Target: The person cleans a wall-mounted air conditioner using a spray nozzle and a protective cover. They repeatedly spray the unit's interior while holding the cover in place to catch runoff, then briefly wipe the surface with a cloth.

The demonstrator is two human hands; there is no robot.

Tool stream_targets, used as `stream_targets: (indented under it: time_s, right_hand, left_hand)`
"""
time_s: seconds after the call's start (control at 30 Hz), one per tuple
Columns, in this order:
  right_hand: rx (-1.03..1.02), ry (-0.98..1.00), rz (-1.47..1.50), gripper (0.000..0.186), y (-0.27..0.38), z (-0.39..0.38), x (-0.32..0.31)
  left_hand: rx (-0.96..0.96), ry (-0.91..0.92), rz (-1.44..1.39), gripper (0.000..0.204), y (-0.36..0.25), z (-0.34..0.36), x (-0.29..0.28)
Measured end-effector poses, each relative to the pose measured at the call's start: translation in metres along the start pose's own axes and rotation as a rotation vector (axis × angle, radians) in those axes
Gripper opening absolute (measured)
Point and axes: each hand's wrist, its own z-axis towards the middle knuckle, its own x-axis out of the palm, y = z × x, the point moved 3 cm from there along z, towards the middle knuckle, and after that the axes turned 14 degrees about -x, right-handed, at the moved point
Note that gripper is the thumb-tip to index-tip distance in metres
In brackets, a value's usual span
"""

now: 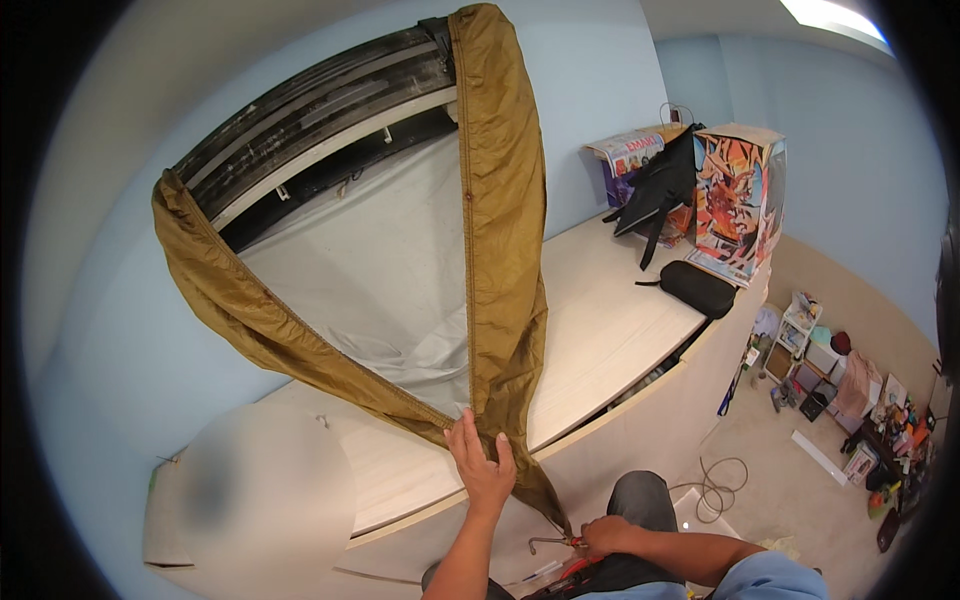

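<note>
A gold-brown cleaning cover (508, 180) with a pale grey lining (370, 260) hangs around an opened wall air conditioner (320, 110). It narrows downward into a funnel over the cabinet's front edge. My left hand (483, 465) rests against the cover where its two sides meet, fingers spread and gripping nothing. Lower down, beside the funnel's tip, my right hand (603, 537) is closed around a spray wand (548, 543) with a thin, bent metal end. Its handle is mostly hidden by the fingers and my knee.
The pale cabinet top (600, 310) carries a black pouch (698, 288), a black bag (665, 190) and a colourful box (738, 195). A blurred round patch hides its left end. On the floor at right lie a coiled hose (722, 485) and household clutter (840, 380).
</note>
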Motion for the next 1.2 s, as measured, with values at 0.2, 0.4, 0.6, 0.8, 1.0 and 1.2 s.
stream_targets:
  time_s: [0.2, 0.4, 0.6, 0.8, 1.0, 1.2]
  right_hand:
    - [-0.115, 0.020, -0.003, 0.040, -0.022, 0.031, 0.023]
    - [-0.215, 0.113, 0.688, 0.036, 0.002, -0.047, -0.049]
    - [-0.453, 0.277, 1.141, 0.064, -0.028, -0.103, -0.038]
    - [-0.707, -0.126, 1.559, 0.071, -0.014, -0.155, -0.076]
    - [-0.776, -0.837, 1.173, 0.081, 0.054, -0.201, -0.184]
    - [-0.740, -1.181, 0.848, 0.091, 0.130, -0.243, -0.271]
  left_hand:
    - [0.006, 0.006, 0.018, 0.069, -0.005, 0.003, 0.000]
    - [-0.007, 0.002, 0.039, 0.069, 0.003, 0.001, 0.000]
    - [-0.019, 0.040, 0.039, 0.071, 0.000, 0.004, 0.001]
    - [-0.015, 0.049, 0.071, 0.073, -0.004, 0.005, 0.001]
    - [0.054, 0.053, 0.111, 0.073, -0.003, 0.011, -0.010]
    - [0.172, 0.081, 0.230, 0.064, -0.031, 0.043, -0.063]
